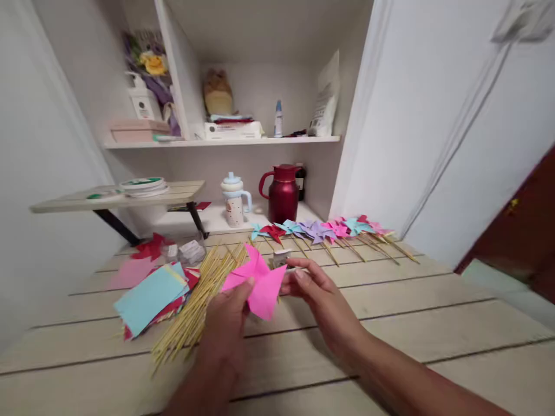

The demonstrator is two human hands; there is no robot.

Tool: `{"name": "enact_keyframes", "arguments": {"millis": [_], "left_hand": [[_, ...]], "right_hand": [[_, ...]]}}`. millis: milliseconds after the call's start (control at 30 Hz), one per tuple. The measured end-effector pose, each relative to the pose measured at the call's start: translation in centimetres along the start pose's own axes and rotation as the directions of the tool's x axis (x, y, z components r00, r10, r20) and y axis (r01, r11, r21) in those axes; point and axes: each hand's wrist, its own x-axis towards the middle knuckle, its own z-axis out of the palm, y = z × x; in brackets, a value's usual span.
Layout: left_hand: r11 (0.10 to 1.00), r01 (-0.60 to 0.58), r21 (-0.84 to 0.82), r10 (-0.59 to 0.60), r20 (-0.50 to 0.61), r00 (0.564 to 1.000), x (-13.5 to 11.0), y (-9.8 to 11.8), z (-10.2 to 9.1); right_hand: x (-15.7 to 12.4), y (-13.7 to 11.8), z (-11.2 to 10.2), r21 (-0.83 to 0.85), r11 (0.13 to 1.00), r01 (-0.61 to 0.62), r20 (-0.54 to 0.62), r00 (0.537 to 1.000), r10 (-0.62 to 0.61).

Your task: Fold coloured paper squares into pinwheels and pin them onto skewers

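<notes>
A bright pink paper pinwheel [260,281] is in my left hand [229,315], whose thumb presses near its centre. Its folded blades spread upward and to the right. My right hand [318,297] is at the pinwheel's right blade, thumb and fingers curled together; whatever they pinch is too small or hidden to make out. A small open box [281,255] stands just behind the right fingertips, partly covered. Beneath and left of my left hand lies a pile of thin wooden sticks [191,312].
Left of the sticks lie stacked coloured paper sheets [150,297] and small clear packs [191,252]. Finished pinwheels on sticks [318,231] line the table's back right. Behind stand a red jug [284,193], a cup [235,202] and a small raised table [182,189].
</notes>
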Motion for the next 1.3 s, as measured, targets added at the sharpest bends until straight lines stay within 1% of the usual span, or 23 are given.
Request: {"name": "enact_keyframes", "arguments": {"millis": [33, 100, 133, 167, 233, 300, 367, 433, 500, 600, 667, 767, 933, 1067, 1167, 1300], "left_hand": [[1.000, -0.002, -0.028, 0.002, -0.004, 1.000, 0.1, 0.4, -0.1], [0.998, 0.001, -0.069, -0.001, -0.004, 1.000, 0.1, 1.0, -0.1], [0.996, 0.007, -0.084, -0.007, 0.000, 1.000, 0.0, 1.3, -0.1], [0.995, 0.021, -0.093, -0.020, 0.006, 1.000, -0.1, 1.5, 0.0], [0.994, 0.052, -0.096, -0.049, 0.028, 0.998, -0.4, 1.7, 0.2], [0.994, 0.070, -0.087, -0.065, 0.061, 0.996, -0.7, 1.6, 0.4], [0.994, 0.068, -0.082, -0.060, 0.093, 0.994, -0.9, 1.5, 0.4], [0.996, 0.061, -0.072, -0.050, 0.138, 0.989, -1.0, 1.3, 0.4], [0.997, 0.061, -0.048, -0.051, 0.180, 0.982, -1.1, 1.2, 0.3], [0.998, 0.063, -0.006, -0.060, 0.193, 0.979, -1.4, 1.1, 0.4], [0.998, 0.062, 0.015, -0.064, 0.192, 0.979, -1.5, 1.1, 0.6], [0.997, 0.058, 0.052, -0.067, 0.208, 0.976, -1.8, 1.0, 0.7], [0.989, 0.034, 0.145, -0.057, 0.159, 0.986, -2.0, 0.8, 0.7], [0.978, 0.025, 0.208, -0.053, 0.129, 0.990, -2.0, 0.9, 0.8], [0.968, -0.005, 0.251, -0.021, 0.101, 0.995, -2.0, 1.0, 1.0], [0.967, -0.025, 0.253, 0.000, 0.099, 0.995, -2.3, 1.1, 1.1]], "right_hand": [[0.1, -0.1, -0.3, -0.093, 0.994, 0.057, -0.007, 0.998, -0.058], [0.2, -0.3, -0.9, -0.263, 0.949, 0.173, 0.001, 0.984, -0.179], [0.2, -0.3, -1.1, -0.369, 0.894, 0.253, 0.024, 0.964, -0.263], [0.3, -0.4, -1.3, -0.480, 0.811, 0.334, 0.067, 0.936, -0.346], [0.3, -0.4, -1.4, -0.619, 0.633, 0.464, 0.154, 0.863, -0.482], [0.2, -0.4, -1.3, -0.667, 0.502, 0.550, 0.229, 0.793, -0.565], [0.0, -0.4, -1.0, -0.671, 0.419, 0.612, 0.296, 0.739, -0.605], [-0.4, -0.5, -0.7, -0.667, 0.367, 0.649, 0.348, 0.706, -0.617], [-0.6, -0.6, -0.5, -0.659, 0.340, 0.671, 0.373, 0.683, -0.628], [-0.9, -0.8, -0.4, -0.638, 0.333, 0.695, 0.379, 0.659, -0.649], [-1.0, -1.0, -0.4, -0.634, 0.349, 0.690, 0.364, 0.664, -0.654], [-0.9, -1.2, -0.3, -0.647, 0.384, 0.658, 0.323, 0.693, -0.644], [-0.9, -1.1, -0.3, -0.671, 0.451, 0.589, 0.237, 0.746, -0.622], [-0.9, -1.1, -0.1, -0.678, 0.490, 0.548, 0.185, 0.772, -0.608], [-0.9, -1.3, 0.1, -0.657, 0.558, 0.507, 0.133, 0.807, -0.576], [-0.8, -1.5, 0.3, -0.616, 0.662, 0.427, 0.046, 0.859, -0.510]]}}
